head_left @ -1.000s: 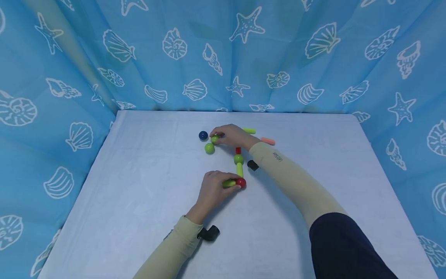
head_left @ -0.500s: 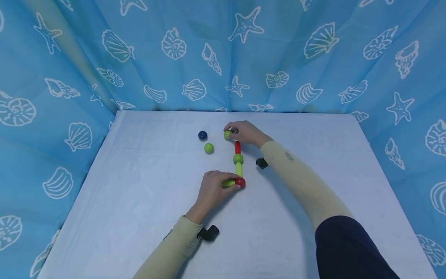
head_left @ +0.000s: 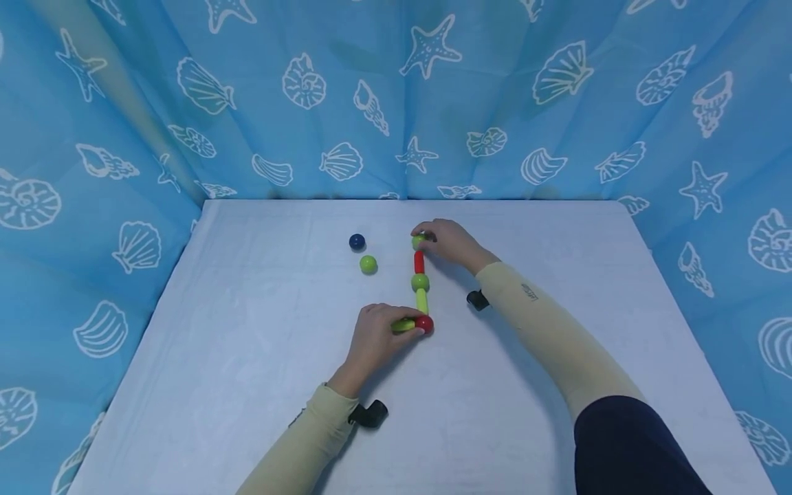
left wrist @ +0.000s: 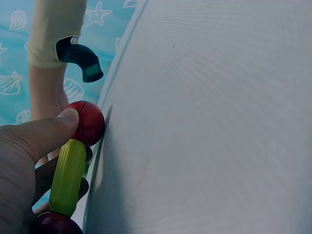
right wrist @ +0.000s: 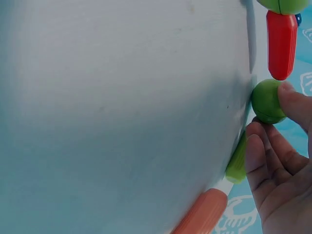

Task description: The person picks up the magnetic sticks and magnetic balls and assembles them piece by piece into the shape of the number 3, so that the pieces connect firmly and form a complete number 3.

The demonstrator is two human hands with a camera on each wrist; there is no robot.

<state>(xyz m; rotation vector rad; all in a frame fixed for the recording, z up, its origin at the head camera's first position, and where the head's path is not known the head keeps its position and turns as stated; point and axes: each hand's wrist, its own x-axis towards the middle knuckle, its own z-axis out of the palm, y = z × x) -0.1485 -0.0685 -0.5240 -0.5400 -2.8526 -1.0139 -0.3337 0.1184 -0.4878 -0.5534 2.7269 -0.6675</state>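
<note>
Green ball (right wrist: 266, 101) in right fingers (right wrist: 256, 156), beside red rod (right wrist: 281, 46)

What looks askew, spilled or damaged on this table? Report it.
Nothing stands out: no spill or damage shows. The dark blue ball and one green ball lie loose beside the row of rods and balls, which seems ordinary enough.
</note>
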